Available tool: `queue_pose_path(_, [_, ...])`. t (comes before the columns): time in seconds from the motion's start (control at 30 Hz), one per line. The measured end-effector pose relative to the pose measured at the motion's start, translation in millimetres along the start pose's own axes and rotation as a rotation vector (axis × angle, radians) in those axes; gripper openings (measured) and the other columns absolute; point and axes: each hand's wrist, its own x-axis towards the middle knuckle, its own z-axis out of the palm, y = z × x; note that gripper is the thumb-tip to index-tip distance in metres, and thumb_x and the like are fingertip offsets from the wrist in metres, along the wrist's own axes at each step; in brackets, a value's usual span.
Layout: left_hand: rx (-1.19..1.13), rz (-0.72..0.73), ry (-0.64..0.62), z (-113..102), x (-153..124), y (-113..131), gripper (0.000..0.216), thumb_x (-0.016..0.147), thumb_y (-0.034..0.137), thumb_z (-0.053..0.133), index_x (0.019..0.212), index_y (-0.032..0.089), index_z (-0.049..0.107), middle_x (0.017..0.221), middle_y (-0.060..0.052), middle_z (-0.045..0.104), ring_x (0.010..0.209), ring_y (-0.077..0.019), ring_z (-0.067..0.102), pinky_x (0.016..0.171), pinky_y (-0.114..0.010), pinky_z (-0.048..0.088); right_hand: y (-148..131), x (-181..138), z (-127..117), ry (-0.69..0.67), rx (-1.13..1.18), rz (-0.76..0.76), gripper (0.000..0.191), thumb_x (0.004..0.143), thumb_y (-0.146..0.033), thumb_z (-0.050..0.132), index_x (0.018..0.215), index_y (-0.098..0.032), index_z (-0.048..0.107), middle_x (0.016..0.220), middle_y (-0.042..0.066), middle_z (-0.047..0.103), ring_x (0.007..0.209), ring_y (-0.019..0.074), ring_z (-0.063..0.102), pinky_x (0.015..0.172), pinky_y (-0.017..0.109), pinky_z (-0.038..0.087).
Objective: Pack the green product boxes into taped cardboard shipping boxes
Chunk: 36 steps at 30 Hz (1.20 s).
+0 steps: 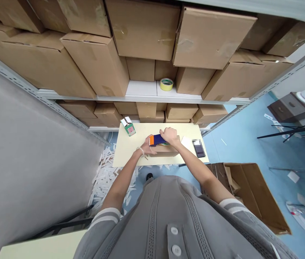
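A small cardboard box (165, 150) lies on the pale yellow table (130, 149) in front of me. My right hand (170, 135) grips a blue and orange tape dispenser (156, 139) and presses it on the box's top. My left hand (147, 146) rests against the box's left end, fingers by the dispenser's orange end.
A green and white carton (129, 127) stands at the table's back left; a phone (199, 148) and a white sheet (187, 142) lie at its right. Shelves of cardboard boxes rise behind, with a yellow tape roll (166, 84). An open carton (252, 192) stands on the blue floor, paper strips (105, 172) at left.
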Motion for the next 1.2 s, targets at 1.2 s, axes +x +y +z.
queue_pose_path(1.2, [0.625, 0.291, -0.295, -8.2, 18.4, -33.6, 0.119, 0.043, 0.042, 0.086, 0.140, 0.018, 0.021, 0.137, -0.016, 0.027, 0.136, -0.0366, 0.025, 0.115, -0.052, 0.024, 236.5, -13.7, 12.6, -0.111, -0.125, 0.277, 0.054, 0.095, -0.042, 0.030, 0.100, -0.008, 0.071, 0.106, 0.022, 0.068, 0.102, 0.0286, 0.064, 0.080, 0.031, 0.044])
